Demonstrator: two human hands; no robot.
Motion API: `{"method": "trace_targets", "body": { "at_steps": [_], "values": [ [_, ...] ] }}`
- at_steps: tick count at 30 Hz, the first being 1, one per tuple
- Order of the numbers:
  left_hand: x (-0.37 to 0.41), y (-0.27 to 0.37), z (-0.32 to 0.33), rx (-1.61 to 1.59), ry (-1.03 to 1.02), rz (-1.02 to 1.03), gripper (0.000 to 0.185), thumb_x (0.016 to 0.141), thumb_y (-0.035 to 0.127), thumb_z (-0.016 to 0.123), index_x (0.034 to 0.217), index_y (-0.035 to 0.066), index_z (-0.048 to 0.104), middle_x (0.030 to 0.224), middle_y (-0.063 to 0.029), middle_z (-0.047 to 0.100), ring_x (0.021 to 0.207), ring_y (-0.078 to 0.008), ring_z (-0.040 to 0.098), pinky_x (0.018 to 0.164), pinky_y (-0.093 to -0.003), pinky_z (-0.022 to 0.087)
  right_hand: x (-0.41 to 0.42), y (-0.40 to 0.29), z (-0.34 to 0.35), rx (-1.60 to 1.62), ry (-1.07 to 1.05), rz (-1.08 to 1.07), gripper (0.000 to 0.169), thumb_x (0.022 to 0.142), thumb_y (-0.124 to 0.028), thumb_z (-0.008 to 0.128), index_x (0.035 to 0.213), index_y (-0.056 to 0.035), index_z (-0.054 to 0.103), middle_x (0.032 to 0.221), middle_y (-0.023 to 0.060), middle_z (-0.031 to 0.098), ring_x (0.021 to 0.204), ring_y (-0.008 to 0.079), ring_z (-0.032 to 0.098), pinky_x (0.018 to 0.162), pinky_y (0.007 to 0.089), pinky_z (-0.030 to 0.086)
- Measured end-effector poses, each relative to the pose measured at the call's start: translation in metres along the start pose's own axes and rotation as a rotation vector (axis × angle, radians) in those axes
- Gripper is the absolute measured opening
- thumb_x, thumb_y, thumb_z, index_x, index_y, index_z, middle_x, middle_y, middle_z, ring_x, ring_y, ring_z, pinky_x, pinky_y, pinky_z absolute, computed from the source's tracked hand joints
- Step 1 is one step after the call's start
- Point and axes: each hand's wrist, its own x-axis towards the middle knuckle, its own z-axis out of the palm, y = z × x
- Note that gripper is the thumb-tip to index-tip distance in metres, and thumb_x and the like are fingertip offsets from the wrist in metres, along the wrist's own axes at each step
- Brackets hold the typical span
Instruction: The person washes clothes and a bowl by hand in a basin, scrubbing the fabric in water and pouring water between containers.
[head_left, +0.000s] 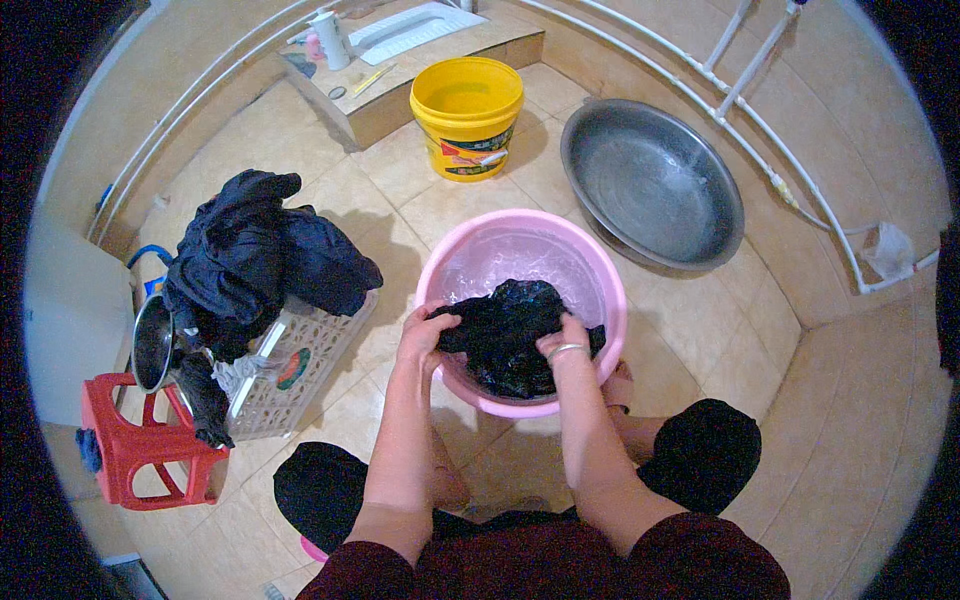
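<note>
A wet black garment (517, 345) lies bunched in a pink plastic basin (615, 300) that holds some water. My left hand (426, 330) grips the cloth at the basin's left rim, thumb on top. On the right side, my right hand (564, 337), with a bangle at its wrist, has its fingers on the same garment inside the basin. Those fingertips are partly sunk in the dark folds, and the cloth spreads between both hands. The garment's lower part rests in the water.
Beyond the basin stand a yellow plastic bucket (466, 112) and a large grey metal basin (649, 184). At left, dark clothes (247, 247) heap over a white plastic basket (300, 375), beside a red plastic stool (150, 450). A squat toilet (416, 31) is set in a raised tiled step.
</note>
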Motion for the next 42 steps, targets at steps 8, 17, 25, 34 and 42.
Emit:
{"method": "trace_targets", "body": {
  "at_steps": [8, 17, 25, 34, 42],
  "values": [
    [0.037, -0.004, -0.011, 0.36, 0.796, 0.734, 0.019, 0.064, 0.003, 0.053, 0.081, -0.002, 0.051, 0.072, -0.01, 0.055, 0.067, -0.0196, 0.053, 0.065, -0.0279, 0.042, -0.088, -0.035, 0.105, -0.717, 0.003, -0.924, 0.056, 0.075, -0.031, 0.057, 0.117, 0.0005, 0.038, 0.119, 0.0173, 0.041, 0.111, 0.0273, 0.038, 0.092, 0.0318, 0.029],
    [0.104, -0.074, 0.022, 0.895, 0.517, 0.604, 0.037, 0.073, 0.018, 0.056, 0.104, 0.001, 0.044, 0.093, -0.021, 0.054, 0.089, -0.037, 0.051, 0.076, -0.0411, 0.04, 0.003, 0.009, 0.081, -1.734, 0.1, -0.661, 0.058, 0.078, -0.03, 0.048, 0.127, -0.0259, 0.018, 0.104, 0.0254, 0.047, 0.09, 0.0419, 0.048, 0.081, 0.0432, 0.039],
    [0.188, -0.163, -0.037, 1.246, 0.077, 0.202, 0.035, 0.073, 0.016, 0.05, 0.107, 0.008, 0.047, 0.096, -0.0219, 0.053, 0.091, -0.0375, 0.05, 0.078, -0.0428, 0.04, 0.147, 0.042, -0.033, -2.16, -0.084, -0.822, 0.068, 0.077, -0.028, 0.051, 0.129, -0.0093, 0.012, 0.124, 0.0225, 0.031, 0.114, 0.0339, 0.032, 0.095, 0.0369, 0.028],
    [0.104, -0.022, 0.056, 1.004, -0.264, 0.551, 0.03, 0.072, 0.026, 0.057, 0.093, 0.004, 0.055, 0.081, -0.0194, 0.057, 0.077, -0.03, 0.056, 0.07, -0.0357, 0.043, 0.013, -0.016, 0.097, -1.404, -0.522, -0.263, 0.039, 0.068, -0.009, 0.059, 0.105, -0.0036, 0.049, 0.093, 0.0044, 0.055, 0.086, 0.0147, 0.049, 0.076, 0.0275, 0.04],
    [0.045, 0.076, 0.018, 0.216, -0.684, 0.253, 0.059, 0.067, 0.011, 0.066, 0.118, 0.003, 0.037, 0.106, -0.0044, 0.05, 0.095, -0.0159, 0.049, 0.085, -0.0295, 0.038, -0.117, -0.076, 0.218, -1.339, -0.557, -0.685, 0.04, 0.057, 0.007, 0.049, 0.097, 0.0003, 0.054, 0.079, 0.0041, 0.057, 0.071, 0.0138, 0.055, 0.065, 0.0245, 0.045]
  ]
}}
